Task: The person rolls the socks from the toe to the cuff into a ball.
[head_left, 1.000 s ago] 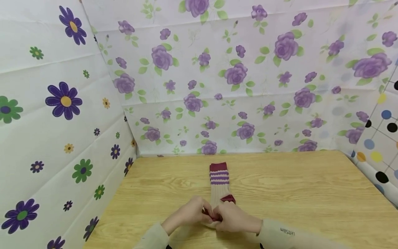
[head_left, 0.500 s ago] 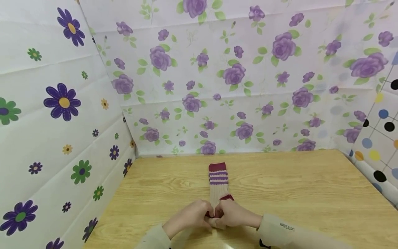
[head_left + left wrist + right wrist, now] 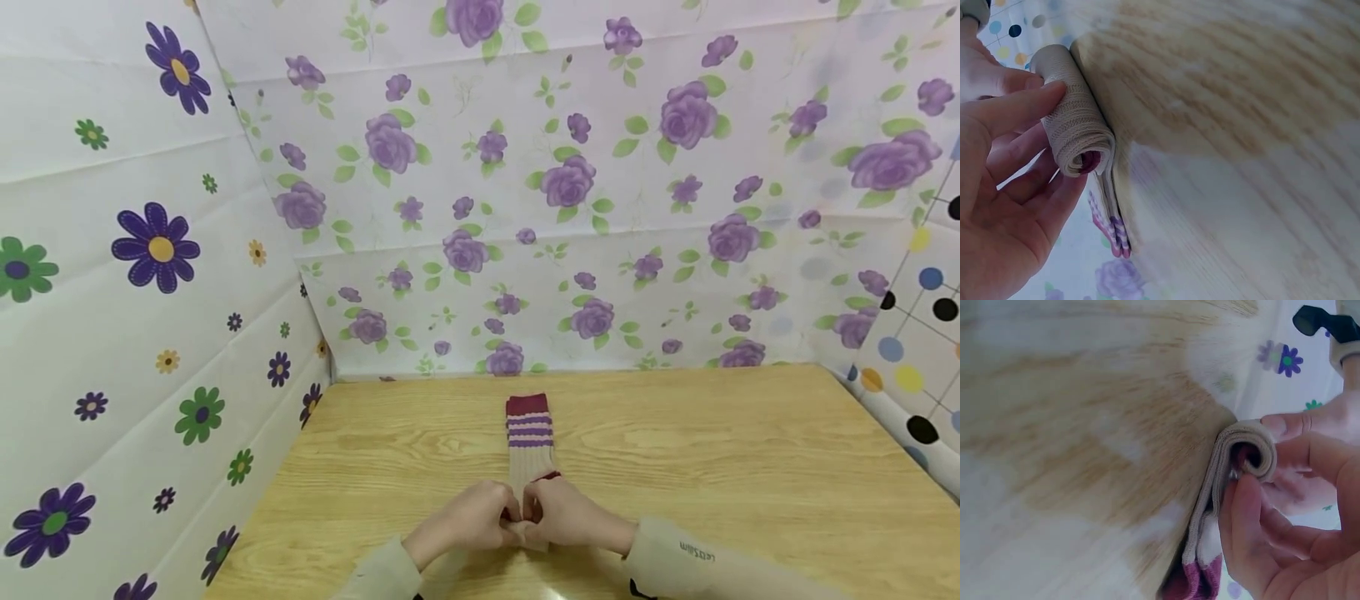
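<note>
A pair of beige ribbed socks [image 3: 530, 432] lies on the table, one on the other, with maroon cuffs at the far end and purple stripes below. The near end is curled into a roll [image 3: 1075, 115], with maroon showing at its core. My left hand [image 3: 483, 514] grips one side of the roll, thumb on top and fingers curled beneath. At the other side, my right hand [image 3: 572, 514] pinches the roll [image 3: 1260, 442] with thumb and fingers. Beside the right hand a maroon heel [image 3: 551, 476] is partly hidden. The hands cover most of the roll in the head view.
The wooden table [image 3: 675, 450] spreads to both sides of the socks. Behind it hangs a white sheet with purple roses [image 3: 567, 181]. A flowered sheet [image 3: 157, 248] stands on the left, and a dotted sheet [image 3: 907, 377] on the right.
The near end has rolled further away from me, toward the cuffs, and less of the maroon heel shows. Both hands have shifted slightly forward, and maroon no longer shows between them.
</note>
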